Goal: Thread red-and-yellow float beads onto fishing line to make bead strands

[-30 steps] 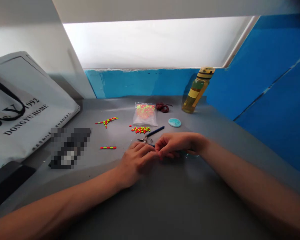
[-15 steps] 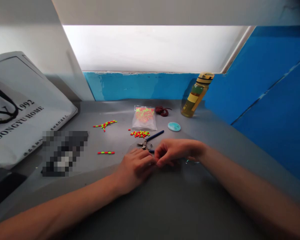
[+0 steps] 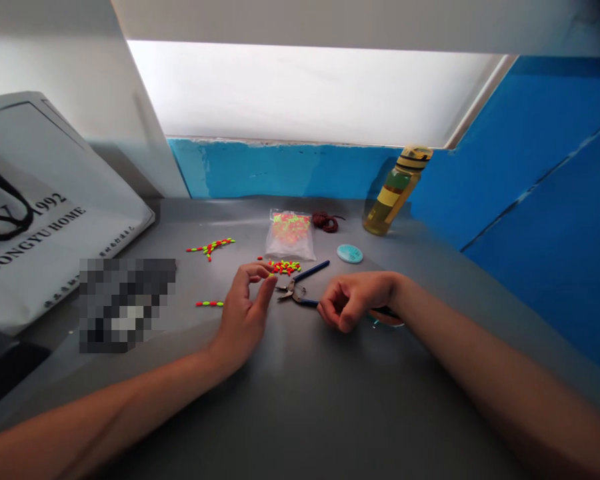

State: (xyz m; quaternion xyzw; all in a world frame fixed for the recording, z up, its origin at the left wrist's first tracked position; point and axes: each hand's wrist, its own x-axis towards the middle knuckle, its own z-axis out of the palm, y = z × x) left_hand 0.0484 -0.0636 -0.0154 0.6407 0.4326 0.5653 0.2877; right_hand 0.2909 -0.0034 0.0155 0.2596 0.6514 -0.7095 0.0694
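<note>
Small red and lime oval plastic-looking beads (image 3: 287,268): frame centre; we judge light, hard, slippery; pinch mid-body.
Left hand (image 3: 243,319): half-curled beside them; we cannot tell if pinching.
Right hand (image 3: 356,301): loosely curled, contents hidden.

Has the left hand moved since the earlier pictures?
Yes. Judged against the pliers, the left hand has moved left and forward; its fingertips, earlier by the right hand, are now at the loose beads.
</note>
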